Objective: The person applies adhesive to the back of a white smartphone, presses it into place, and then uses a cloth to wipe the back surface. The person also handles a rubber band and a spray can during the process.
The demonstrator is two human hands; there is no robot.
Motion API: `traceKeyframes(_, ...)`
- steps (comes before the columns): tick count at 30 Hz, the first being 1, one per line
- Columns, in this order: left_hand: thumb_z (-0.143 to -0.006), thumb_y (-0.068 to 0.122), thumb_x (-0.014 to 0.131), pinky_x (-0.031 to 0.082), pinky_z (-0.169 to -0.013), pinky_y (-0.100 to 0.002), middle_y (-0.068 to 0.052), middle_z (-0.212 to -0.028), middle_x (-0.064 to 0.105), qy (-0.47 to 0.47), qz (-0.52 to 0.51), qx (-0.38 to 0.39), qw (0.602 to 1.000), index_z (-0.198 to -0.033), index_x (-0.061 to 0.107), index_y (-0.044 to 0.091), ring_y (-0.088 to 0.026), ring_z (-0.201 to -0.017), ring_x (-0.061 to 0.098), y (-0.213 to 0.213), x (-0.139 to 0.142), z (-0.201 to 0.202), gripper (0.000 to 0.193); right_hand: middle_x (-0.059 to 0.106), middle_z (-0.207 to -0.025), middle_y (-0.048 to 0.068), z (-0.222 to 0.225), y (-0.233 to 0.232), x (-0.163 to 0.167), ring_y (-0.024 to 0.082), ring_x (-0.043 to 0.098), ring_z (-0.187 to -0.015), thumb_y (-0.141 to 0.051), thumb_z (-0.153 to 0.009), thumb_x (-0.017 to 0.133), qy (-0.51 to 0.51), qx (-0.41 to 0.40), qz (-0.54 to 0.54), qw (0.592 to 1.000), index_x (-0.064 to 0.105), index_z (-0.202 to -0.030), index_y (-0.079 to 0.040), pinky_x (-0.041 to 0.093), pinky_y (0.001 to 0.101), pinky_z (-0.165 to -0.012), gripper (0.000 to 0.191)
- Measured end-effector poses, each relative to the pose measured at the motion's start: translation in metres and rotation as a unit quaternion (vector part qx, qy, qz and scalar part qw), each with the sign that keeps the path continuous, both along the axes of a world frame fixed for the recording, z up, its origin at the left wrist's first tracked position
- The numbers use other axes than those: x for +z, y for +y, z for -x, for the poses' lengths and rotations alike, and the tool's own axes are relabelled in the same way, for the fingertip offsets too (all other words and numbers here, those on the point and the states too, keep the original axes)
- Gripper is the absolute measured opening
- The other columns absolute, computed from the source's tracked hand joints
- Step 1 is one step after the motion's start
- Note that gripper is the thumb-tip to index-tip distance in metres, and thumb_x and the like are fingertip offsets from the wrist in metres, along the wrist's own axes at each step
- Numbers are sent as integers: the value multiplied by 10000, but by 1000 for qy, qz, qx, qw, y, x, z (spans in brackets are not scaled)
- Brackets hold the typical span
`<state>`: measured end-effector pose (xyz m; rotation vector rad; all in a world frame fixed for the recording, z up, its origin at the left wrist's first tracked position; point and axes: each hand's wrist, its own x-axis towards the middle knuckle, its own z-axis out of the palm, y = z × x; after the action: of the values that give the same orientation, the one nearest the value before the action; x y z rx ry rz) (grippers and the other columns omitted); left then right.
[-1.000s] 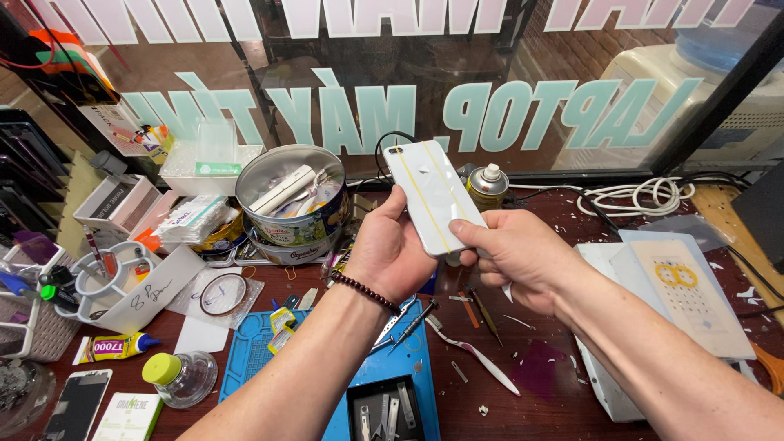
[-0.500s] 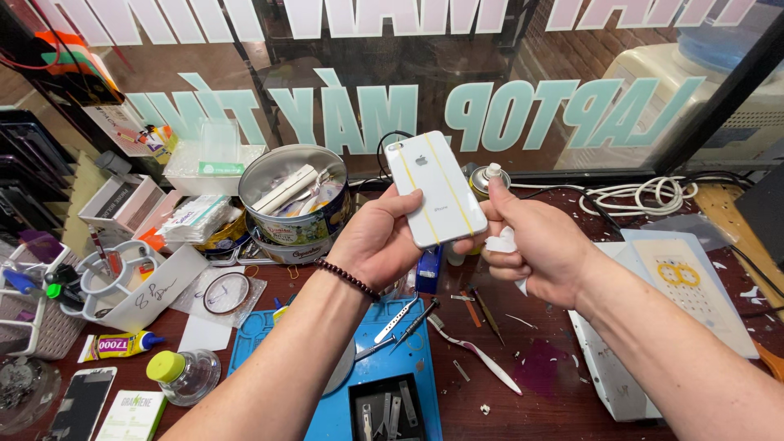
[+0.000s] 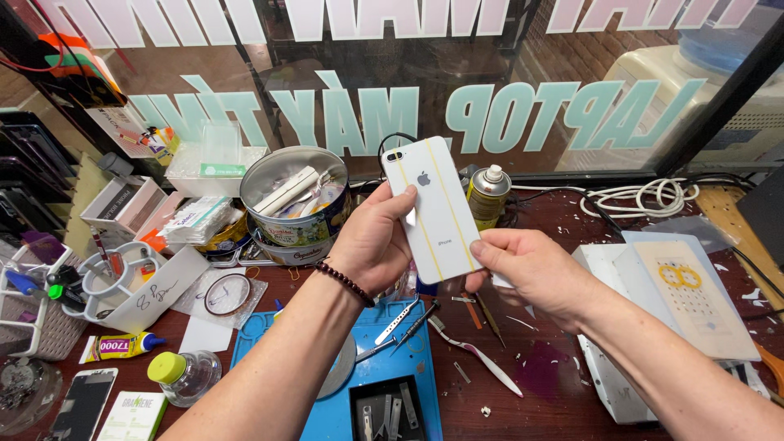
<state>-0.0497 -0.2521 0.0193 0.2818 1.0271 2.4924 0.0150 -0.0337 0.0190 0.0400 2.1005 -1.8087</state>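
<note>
I hold a white phone upright with its back toward me; two thin yellow strips run down its length. My left hand grips its left edge, a dark bead bracelet on that wrist. My right hand pinches the phone's lower right corner between thumb and fingers. The phone hovers above a blue work mat with tweezers and small metal tools on it.
A round tin full of parts stands behind the left hand, a spray can beside the phone. White cable coil back right, white box right. Glue tube, small bottle, another phone at left front.
The phone has tilted more upright and shifted slightly right. My right hand slid from beside the phone's lower edge down to pinch its bottom right corner.
</note>
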Motion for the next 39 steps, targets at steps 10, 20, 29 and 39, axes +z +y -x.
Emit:
traceKeyframes(10, -1045, 239, 519, 555, -959, -431, -85, -1171, 697, 12, 37, 39, 998, -1263, 616, 54, -208, -1071, 675, 5, -7, -7, 302, 776, -853, 58, -13, 5, -29, 104, 665, -801, -286, -1021, 512, 53, 53, -20, 997, 749, -1065, -32, 531, 269, -765, 351)
traceKeyframes(20, -1012, 204, 615, 568, -846, -354, -43, -1074, 718, 54, 82, 47, 994, -1200, 661, 56, -140, -962, 677, 11, -5, -20, 243, 586, -843, 101, -16, 9, -35, 213, 484, -779, -240, -1072, 562, -15, -15, -55, 998, 672, -1233, -26, 415, 383, -660, 290)
traceKeyframes(29, -960, 151, 635, 591, -749, -353, -71, -984, 741, 9, 213, 43, 976, -1130, 675, 25, -155, -827, 700, 17, -14, -14, 216, 705, -1010, 112, 21, 36, 33, 185, 734, -836, -32, -922, 600, 34, -221, 91, 971, 622, -1179, 45, 624, 277, -744, 269)
traceKeyframes(39, -950, 157, 637, 572, -724, -316, -22, -956, 722, 52, 263, 16, 963, -1136, 665, 50, -116, -832, 676, 33, -16, -29, 216, 779, -798, 57, 20, -26, 49, 125, 733, -701, -229, -832, 738, 342, -98, -277, 892, 823, -942, -77, 566, 300, -674, 205)
